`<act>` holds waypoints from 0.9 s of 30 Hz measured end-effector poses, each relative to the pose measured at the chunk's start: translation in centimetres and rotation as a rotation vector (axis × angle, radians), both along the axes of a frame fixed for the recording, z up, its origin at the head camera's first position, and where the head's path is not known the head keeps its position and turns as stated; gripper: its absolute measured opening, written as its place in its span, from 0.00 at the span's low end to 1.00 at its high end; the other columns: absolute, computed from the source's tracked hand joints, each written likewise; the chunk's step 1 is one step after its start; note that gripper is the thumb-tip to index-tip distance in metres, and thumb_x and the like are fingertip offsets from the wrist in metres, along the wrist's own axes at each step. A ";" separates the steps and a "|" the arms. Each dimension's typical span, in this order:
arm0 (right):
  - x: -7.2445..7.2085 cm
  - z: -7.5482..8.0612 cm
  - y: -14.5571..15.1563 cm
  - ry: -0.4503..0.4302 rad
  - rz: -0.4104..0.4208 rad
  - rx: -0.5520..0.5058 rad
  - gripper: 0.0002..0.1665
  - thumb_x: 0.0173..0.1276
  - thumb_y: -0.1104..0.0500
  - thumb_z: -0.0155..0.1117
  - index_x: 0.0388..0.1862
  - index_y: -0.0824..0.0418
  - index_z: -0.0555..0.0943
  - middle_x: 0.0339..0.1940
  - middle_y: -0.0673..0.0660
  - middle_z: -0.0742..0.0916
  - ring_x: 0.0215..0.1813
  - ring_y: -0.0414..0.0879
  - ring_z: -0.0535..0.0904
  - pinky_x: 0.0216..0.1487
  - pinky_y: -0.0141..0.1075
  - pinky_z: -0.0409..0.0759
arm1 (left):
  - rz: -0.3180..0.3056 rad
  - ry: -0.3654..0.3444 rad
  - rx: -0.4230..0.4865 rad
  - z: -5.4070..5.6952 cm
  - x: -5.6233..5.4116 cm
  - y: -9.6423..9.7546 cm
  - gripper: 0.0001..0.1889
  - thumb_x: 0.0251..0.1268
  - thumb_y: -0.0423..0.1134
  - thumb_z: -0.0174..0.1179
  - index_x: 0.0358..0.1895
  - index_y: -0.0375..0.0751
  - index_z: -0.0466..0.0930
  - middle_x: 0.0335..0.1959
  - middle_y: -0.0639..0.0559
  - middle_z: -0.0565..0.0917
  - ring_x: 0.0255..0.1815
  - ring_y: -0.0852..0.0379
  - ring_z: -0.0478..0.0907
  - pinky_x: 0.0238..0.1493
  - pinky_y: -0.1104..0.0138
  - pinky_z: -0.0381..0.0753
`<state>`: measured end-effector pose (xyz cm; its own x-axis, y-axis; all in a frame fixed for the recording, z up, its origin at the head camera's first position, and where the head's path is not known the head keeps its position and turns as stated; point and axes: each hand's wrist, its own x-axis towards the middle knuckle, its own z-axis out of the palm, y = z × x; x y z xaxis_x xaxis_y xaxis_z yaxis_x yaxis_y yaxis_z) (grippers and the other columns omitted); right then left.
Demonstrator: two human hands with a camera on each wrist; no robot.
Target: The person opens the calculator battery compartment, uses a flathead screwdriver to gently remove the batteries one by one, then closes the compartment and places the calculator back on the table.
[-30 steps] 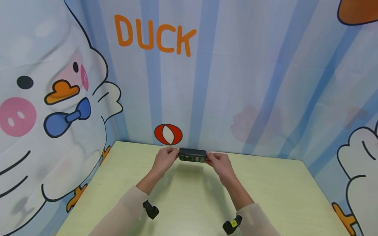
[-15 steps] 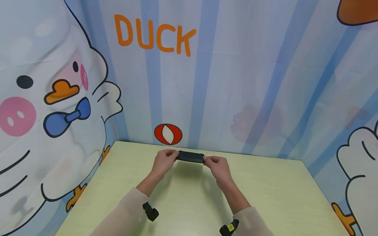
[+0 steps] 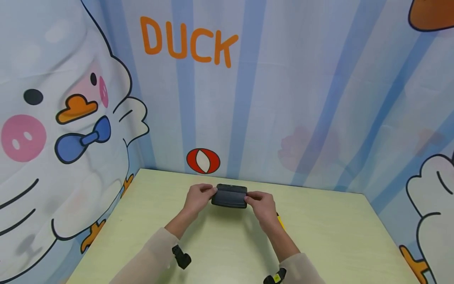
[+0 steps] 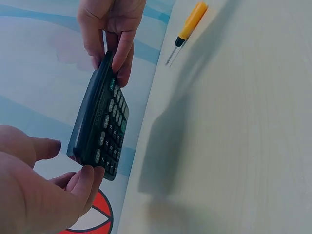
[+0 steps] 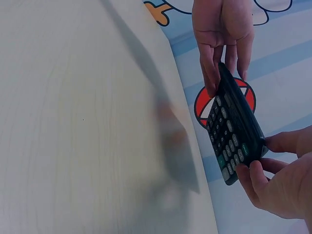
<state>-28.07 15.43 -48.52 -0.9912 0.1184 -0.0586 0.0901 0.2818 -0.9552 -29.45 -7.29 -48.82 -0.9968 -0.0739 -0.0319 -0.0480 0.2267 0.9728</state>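
A black calculator [image 3: 229, 196] is held up over the table between both hands, its plain back toward the head camera. Its rows of keys [image 4: 113, 127] face down and away, as the wrist views show. My left hand [image 3: 198, 199] pinches one short end, thumb on the back and fingertips on the key side in the left wrist view. At the opposite end my right hand [image 3: 262, 205] grips the calculator the same way. The display is hidden in the head view.
A screwdriver [image 4: 190, 27] with a yellow handle lies on the pale table [image 3: 330, 232], mostly behind the right forearm in the head view. A cartoon-printed curtain [image 3: 269, 98] rises behind the table and along its sides. A small camera is strapped to each wrist.
The calculator has turned in the hands, from its edge and keys showing to its broad back facing the head camera. It has come slightly nearer. Part of the screwdriver now shows beside the right forearm.
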 end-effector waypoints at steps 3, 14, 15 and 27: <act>0.0 -0.1 0.1 0.014 -0.003 -0.005 0.17 0.74 0.64 0.70 0.59 0.68 0.87 0.55 0.64 0.89 0.58 0.57 0.84 0.62 0.53 0.81 | -0.008 -0.019 0.037 -0.2 0.0 0.1 0.22 0.78 0.39 0.64 0.65 0.25 0.80 0.57 0.35 0.85 0.55 0.43 0.86 0.59 0.52 0.85; 0.5 -1.2 0.0 0.011 -0.021 0.015 0.17 0.74 0.65 0.70 0.60 0.66 0.87 0.56 0.62 0.89 0.57 0.55 0.83 0.60 0.48 0.84 | -0.006 -0.085 0.091 -1.2 0.1 0.4 0.18 0.75 0.38 0.67 0.58 0.25 0.84 0.53 0.36 0.86 0.48 0.46 0.88 0.59 0.51 0.85; 0.6 -1.3 0.1 0.013 -0.022 0.011 0.17 0.74 0.64 0.70 0.60 0.66 0.87 0.56 0.62 0.89 0.57 0.55 0.83 0.60 0.48 0.84 | -0.005 -0.089 0.084 -1.3 0.1 0.4 0.18 0.75 0.38 0.68 0.58 0.25 0.84 0.53 0.36 0.86 0.48 0.46 0.88 0.60 0.50 0.85; 1.2 -2.4 -0.2 -0.020 -0.129 -0.032 0.16 0.75 0.58 0.71 0.55 0.68 0.89 0.55 0.64 0.88 0.57 0.56 0.84 0.59 0.49 0.84 | -0.002 -0.100 -0.044 -2.9 0.3 1.0 0.21 0.70 0.39 0.72 0.58 0.26 0.84 0.55 0.35 0.85 0.48 0.46 0.86 0.53 0.56 0.88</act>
<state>-26.88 15.28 -50.94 -0.9666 0.2423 -0.0834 0.1422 0.2365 -0.9612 -29.10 -6.25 -51.70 -0.9890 -0.0751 -0.1276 -0.1433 0.2690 0.9524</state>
